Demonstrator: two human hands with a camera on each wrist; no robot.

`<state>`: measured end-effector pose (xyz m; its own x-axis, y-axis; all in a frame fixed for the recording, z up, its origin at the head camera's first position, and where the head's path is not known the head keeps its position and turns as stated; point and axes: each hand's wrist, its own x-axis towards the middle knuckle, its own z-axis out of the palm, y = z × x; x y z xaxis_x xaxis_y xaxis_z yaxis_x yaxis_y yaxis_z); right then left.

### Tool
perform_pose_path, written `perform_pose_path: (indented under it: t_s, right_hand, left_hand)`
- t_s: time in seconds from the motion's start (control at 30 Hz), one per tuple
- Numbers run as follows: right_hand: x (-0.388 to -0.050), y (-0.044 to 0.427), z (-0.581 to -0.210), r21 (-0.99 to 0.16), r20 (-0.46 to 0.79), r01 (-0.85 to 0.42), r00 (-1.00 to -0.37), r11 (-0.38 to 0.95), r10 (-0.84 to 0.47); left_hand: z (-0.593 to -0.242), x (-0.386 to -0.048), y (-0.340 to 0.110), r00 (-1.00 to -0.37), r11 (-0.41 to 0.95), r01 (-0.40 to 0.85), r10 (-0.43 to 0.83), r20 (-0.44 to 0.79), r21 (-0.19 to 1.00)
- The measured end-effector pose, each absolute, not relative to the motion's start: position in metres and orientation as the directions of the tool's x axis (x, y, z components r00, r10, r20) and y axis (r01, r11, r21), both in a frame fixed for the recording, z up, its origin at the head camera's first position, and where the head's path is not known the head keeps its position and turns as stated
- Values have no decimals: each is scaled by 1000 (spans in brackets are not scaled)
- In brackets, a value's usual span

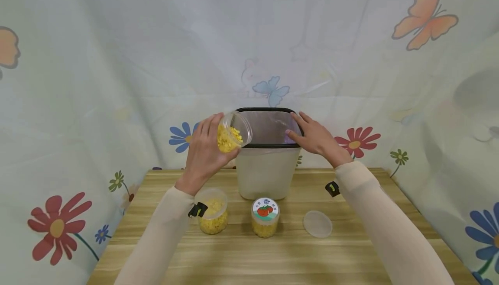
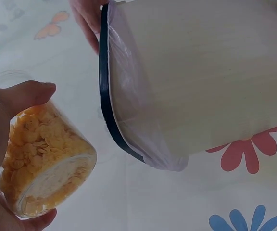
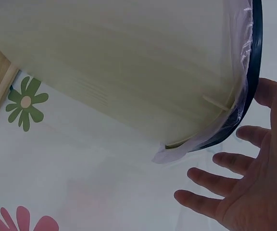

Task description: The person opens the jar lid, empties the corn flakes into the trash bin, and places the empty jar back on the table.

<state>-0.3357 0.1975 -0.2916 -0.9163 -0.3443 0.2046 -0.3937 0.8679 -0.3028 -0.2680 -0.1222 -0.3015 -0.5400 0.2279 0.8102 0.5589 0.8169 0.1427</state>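
Note:
My left hand [image 1: 205, 148] grips a clear plastic jar [image 2: 56, 159] of yellow flakes, thumb and fingers around its side. The jar is tilted, its uncovered mouth towards the trash bin [image 1: 267, 170] and close to the left of the rim. White and upright, the bin has a black rim and a thin, see-through purplish bag [image 2: 129, 67] lining it, folded over the edge. On the far side my right hand [image 1: 313, 135] has its fingers spread, the thumb at the rim [image 3: 254, 62]. Flakes fill part of the tilted jar; none are seen falling.
On the wooden table [image 1: 234, 259], a second jar of yellow flakes [image 1: 213, 220] stands uncovered near my left wrist. A lidded jar with a tomato picture [image 1: 265, 218] stands before the bin. A loose round lid [image 1: 317, 224] lies to its right. A flowered curtain [image 1: 195, 51] surrounds the table.

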Motion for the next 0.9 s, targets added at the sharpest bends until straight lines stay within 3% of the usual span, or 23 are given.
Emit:
perform_pose_path:
  t_s: [0.9]
  right_hand:
    - [-371, 194, -285, -356, 207, -275, -955, 893, -212]
  left_hand:
    - [-282, -288, -117, -567, 847, 517, 235, 789, 119]
